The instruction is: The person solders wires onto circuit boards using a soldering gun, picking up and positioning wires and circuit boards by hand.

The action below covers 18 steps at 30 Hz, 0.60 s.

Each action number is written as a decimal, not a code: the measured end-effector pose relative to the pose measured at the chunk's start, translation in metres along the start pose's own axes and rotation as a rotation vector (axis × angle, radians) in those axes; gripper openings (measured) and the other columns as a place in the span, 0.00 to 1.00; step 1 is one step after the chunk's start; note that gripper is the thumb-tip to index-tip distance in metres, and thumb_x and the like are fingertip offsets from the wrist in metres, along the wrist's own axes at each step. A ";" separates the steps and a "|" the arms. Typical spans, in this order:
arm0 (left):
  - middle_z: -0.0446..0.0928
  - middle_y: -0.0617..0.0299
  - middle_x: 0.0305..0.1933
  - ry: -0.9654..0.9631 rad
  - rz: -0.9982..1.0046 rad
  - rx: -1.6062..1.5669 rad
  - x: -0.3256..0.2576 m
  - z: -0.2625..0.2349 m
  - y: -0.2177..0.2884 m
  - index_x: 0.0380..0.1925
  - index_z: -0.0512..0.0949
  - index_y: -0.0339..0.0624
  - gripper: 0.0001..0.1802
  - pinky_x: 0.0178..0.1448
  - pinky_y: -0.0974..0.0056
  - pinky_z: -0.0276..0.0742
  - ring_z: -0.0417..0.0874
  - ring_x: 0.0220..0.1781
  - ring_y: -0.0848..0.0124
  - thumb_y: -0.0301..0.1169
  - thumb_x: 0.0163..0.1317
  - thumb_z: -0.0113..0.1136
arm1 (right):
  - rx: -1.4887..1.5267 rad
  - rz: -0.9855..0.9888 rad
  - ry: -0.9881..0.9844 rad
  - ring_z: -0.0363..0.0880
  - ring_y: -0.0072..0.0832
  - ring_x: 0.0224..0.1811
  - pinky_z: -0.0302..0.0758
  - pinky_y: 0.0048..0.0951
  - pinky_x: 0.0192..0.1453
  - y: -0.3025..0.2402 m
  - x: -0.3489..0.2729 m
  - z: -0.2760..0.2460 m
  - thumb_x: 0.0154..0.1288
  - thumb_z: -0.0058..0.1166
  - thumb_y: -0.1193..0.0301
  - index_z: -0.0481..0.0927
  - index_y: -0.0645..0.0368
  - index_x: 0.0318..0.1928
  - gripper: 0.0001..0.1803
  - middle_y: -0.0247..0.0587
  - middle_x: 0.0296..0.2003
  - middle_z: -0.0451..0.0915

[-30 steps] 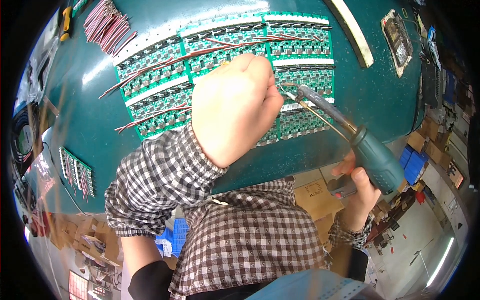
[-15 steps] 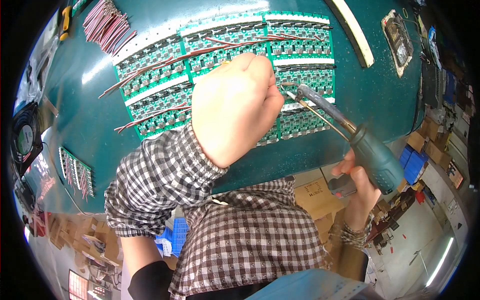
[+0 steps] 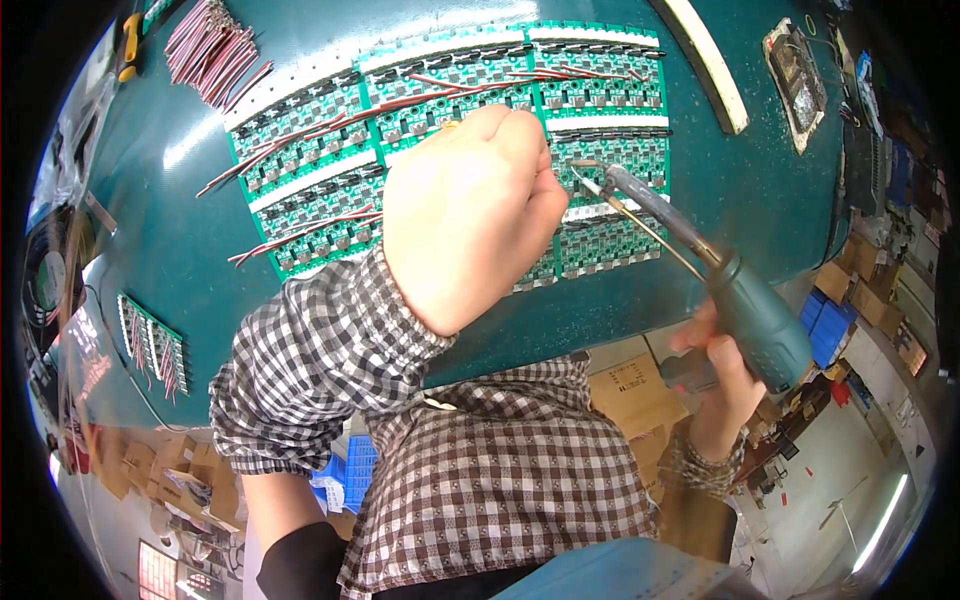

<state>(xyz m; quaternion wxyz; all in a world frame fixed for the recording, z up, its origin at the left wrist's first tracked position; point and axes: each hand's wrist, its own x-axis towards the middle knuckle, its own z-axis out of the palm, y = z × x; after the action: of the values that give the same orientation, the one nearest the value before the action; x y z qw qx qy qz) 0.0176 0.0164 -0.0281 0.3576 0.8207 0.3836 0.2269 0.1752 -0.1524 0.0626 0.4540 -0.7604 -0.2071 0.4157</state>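
Observation:
Green circuit boards [image 3: 610, 155] lie in joined panels on the table, with white strips and rows of small parts. My left hand [image 3: 470, 215] is closed over the middle of them, fingers curled under; what they pinch is hidden. My right hand [image 3: 728, 375] grips a green-handled soldering gun [image 3: 765, 330] at the right. Its metal barrel and thin feed tube point left, and the tip is over the boards just right of my left hand. Red, white and black wires [image 3: 290, 137] lie across the boards on the left.
A bundle of red and white wires [image 3: 210, 50] lies at the far left, near a yellow-handled tool [image 3: 130, 45]. A small wired board panel [image 3: 152, 345] is at the left. A curved pale strip [image 3: 705, 65] and a grimy tray [image 3: 795, 85] lie at the far right.
The soldering gun has moved slightly to the right, its tip now a little farther from my left hand. My left hand has hardly moved.

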 end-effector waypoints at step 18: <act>0.68 0.63 0.19 0.023 0.011 0.024 -0.001 -0.001 0.000 0.20 0.71 0.41 0.07 0.23 0.67 0.67 0.70 0.19 0.70 0.22 0.42 0.60 | 0.013 0.072 -0.010 0.80 0.35 0.33 0.80 0.30 0.36 0.002 -0.001 -0.006 0.52 0.60 0.68 0.75 0.70 0.42 0.21 0.45 0.32 0.77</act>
<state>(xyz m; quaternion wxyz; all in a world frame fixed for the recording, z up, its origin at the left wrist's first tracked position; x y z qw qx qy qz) 0.0167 0.0163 -0.0270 0.3421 0.8244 0.3858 0.2336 0.1799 -0.1574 0.0624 0.4424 -0.7624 -0.1790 0.4370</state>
